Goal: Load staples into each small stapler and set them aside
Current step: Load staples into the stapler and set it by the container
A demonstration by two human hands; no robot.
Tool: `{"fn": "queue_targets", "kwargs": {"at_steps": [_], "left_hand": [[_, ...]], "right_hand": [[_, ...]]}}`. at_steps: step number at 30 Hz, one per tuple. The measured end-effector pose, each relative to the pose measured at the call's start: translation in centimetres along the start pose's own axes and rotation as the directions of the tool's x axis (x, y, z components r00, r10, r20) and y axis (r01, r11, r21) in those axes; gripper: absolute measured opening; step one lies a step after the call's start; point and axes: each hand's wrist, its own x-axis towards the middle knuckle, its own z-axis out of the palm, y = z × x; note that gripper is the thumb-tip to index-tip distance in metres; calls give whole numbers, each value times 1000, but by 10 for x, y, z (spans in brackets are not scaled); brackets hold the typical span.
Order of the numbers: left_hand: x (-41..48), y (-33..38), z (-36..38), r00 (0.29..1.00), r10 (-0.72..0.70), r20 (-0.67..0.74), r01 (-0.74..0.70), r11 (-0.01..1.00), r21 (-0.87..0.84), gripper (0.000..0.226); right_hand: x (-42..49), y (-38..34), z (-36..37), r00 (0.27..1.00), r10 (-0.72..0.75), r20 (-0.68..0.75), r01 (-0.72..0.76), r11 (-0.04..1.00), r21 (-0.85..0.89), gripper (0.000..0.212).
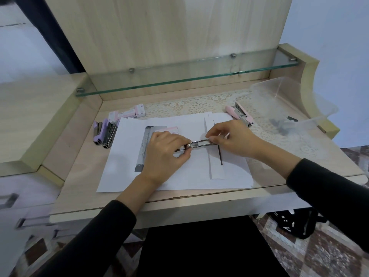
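Lying crosswise between both hands, the stapler (199, 144) shows only a strip of bright metal channel. Long axis runs left to right, just above the white paper (129, 172) at mid-surface.

Left hand (165, 152): fingers curled round the left end, gripping. Right hand (233, 136): fingertips pinching the right end from above. Each hand sits at its own end, neither nearer.

Judgement: loading goes along that axis, so the channel must stay level.

Hidden: the coloured body, under the left palm. Whether a staple strip is in the channel or under the right fingertips cannot be made out.

Outward: pink staple box (169, 128) just behind the left hand. Purple staplers (103, 132) at the paper's left edge. Pink stapler (240, 114) far right, near a clear tub (295, 96) with blurred contents.
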Motion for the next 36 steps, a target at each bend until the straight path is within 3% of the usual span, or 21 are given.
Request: {"fn": "queue_targets", "kwargs": {"at_steps": [3,6,9,13,20,26,30,32,36], "left_hand": [[1,-2,-1,998,43,-35,-41,999,32,7],[4,-4,0,996,89,-6,-89,995,39,20],[5,-7,0,991,122,47,-124,991,51,22],[5,-9,1,978,158,138,-161,987,13,20],[9,-12,-4,940,106,325,-86,993,-77,7],[5,-11,-9,962,-26,271,68,987,-148,14],[9,-9,-13,956,-139,258,177,975,-134,17],[12,-7,-14,945,-195,264,235,963,-132,22],[13,-4,-14,935,-231,268,267,958,-106,24]], "right_hand": [[-2,-1,-5,1000,12,20,-13,998,61,12],[-1,-1,-3,996,-20,-91,31,992,121,8],[0,-2,3,968,-94,-231,112,992,66,11],[-4,-3,7,937,-212,-278,223,975,9,13],[2,7,14,962,-159,-223,153,987,-46,8],[1,8,12,974,-114,-195,113,993,-18,13],[0,3,15,945,-209,-253,166,969,-180,5],[-3,-6,13,953,-231,-198,194,963,-189,5],[-5,-16,14,987,-144,68,159,929,-334,22]]}}
